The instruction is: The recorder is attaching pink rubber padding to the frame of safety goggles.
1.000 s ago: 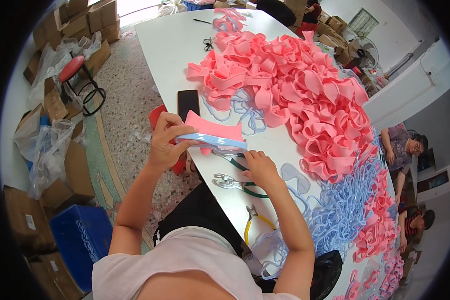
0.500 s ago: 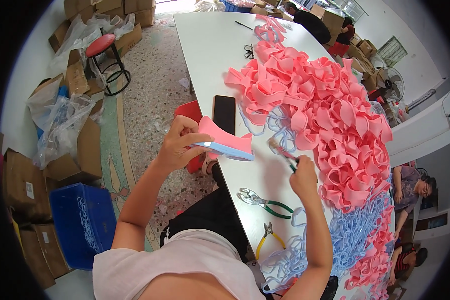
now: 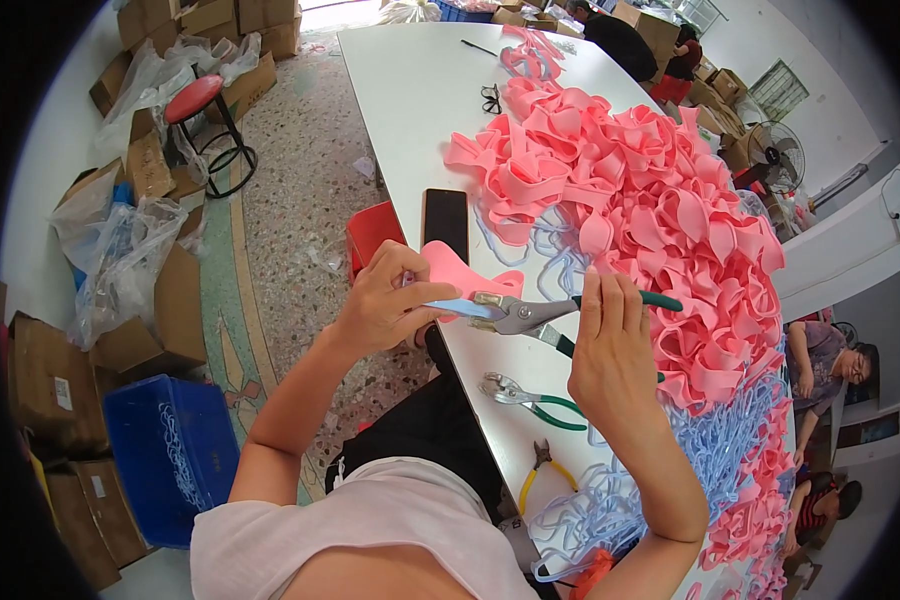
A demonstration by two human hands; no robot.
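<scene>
My left hand point(image 3: 382, 300) pinches a pink foam strip point(image 3: 455, 270) and a light blue plastic frame point(image 3: 452, 307) above the table's near edge. Green-handled slip-joint pliers point(image 3: 522, 317) are in my right hand point(image 3: 615, 345), fingers around the handles. Their jaws meet the frame's right end; whether they bite on it I cannot tell. Below them on the table lie a second pair of green-handled pliers point(image 3: 528, 398) and yellow-handled cutters point(image 3: 542, 470). A dark-screened phone point(image 3: 446, 222) lies just beyond my left hand.
A big heap of pink foam strips point(image 3: 660, 240) covers the table's right side, with tangled blue frames point(image 3: 705, 445) nearer me. Glasses point(image 3: 491, 99) lie farther off. On the floor at left stand a blue bin point(image 3: 155, 470) and a red stool point(image 3: 194, 98). Other people are at right.
My right hand has risen and turned, bringing the pliers' jaws to the frame's end. The left hand has shifted slightly right with the strip and frame.
</scene>
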